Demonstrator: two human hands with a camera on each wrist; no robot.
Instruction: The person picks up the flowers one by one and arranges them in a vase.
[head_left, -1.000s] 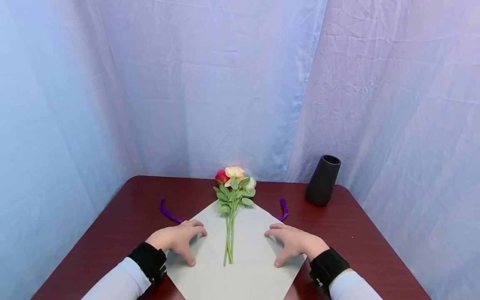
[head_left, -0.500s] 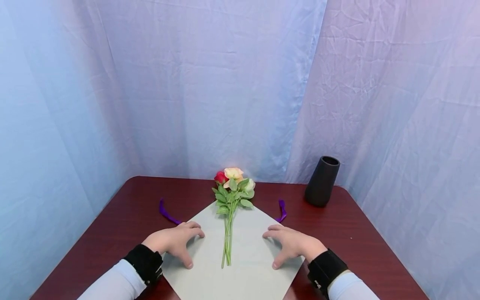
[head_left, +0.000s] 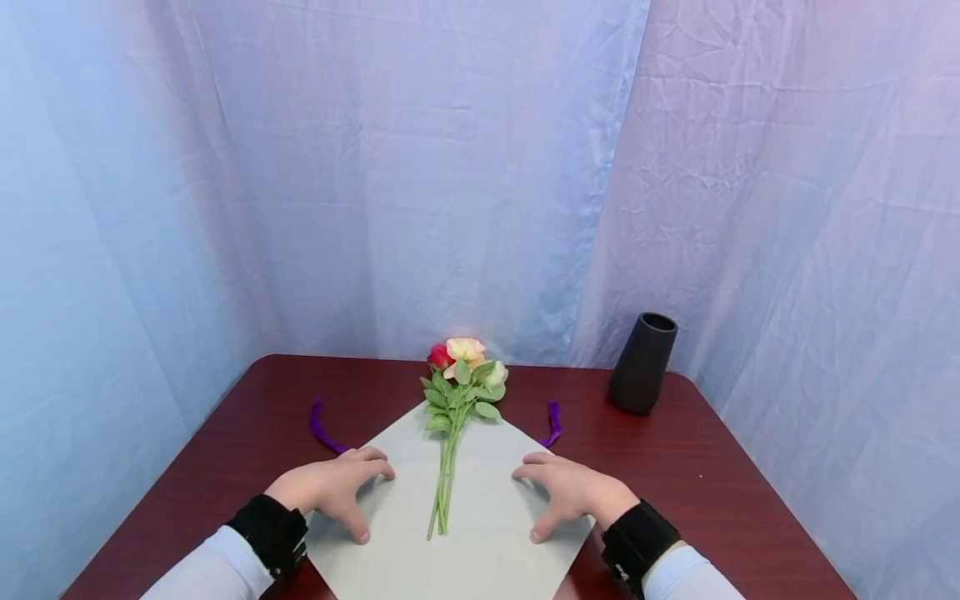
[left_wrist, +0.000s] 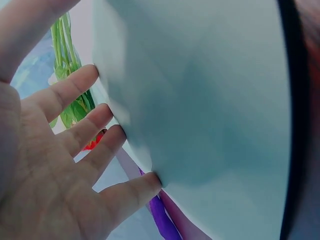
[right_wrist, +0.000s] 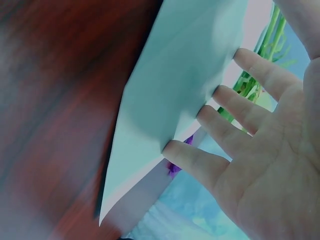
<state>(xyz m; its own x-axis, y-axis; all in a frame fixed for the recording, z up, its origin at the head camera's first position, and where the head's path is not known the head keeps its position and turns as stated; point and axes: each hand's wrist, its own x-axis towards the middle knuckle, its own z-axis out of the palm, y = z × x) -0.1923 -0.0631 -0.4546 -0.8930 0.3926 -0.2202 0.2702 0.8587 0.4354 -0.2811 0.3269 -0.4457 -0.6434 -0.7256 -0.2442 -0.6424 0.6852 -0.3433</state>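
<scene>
A pale grey-white sheet of paper (head_left: pixel 487 542) lies on the table, turned so one corner points away from me. Artificial roses lie on it: a red rose (head_left: pixel 439 357), a peach rose (head_left: pixel 466 351) and a white rose (head_left: pixel 495 375), their green stems (head_left: pixel 448 475) slanting toward me. On the sheet's left part rests my left hand (head_left: pixel 333 487), fingers spread, fingertips touching the paper. My right hand (head_left: pixel 566 493) mirrors it on the right part. Both wrist views show fingertips against the paper. A purple ribbon (head_left: pixel 322 429) passes beneath the sheet, its middle hidden.
A black vase (head_left: pixel 642 367) stands at the table's back right. The dark red-brown table (head_left: pixel 720 517) extends on both sides of the paper. Pale blue and lilac curtains (head_left: pixel 465 183) hang close behind and along the sides.
Both hands have slid left together with the paper. The stem ends have swung left with it, while the rose heads have barely shifted, so the stems slant more.
</scene>
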